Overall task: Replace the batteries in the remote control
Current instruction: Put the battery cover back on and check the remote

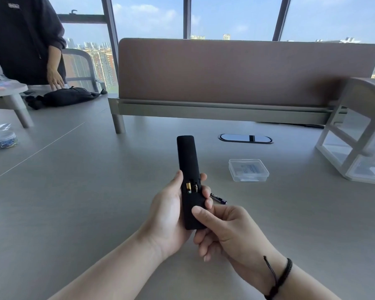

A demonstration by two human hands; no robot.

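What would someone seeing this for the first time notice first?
The black remote in the middle, gripped by both hands, left hand and right hand, its back partly slid open over a gold battery. Then the loose battery on the grey table just right of it, and the clear plastic box farther right.

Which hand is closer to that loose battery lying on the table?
The right hand. Its knuckles sit just beside the battery on the table. The left hand is on the far side of the remote, which both hands hold.
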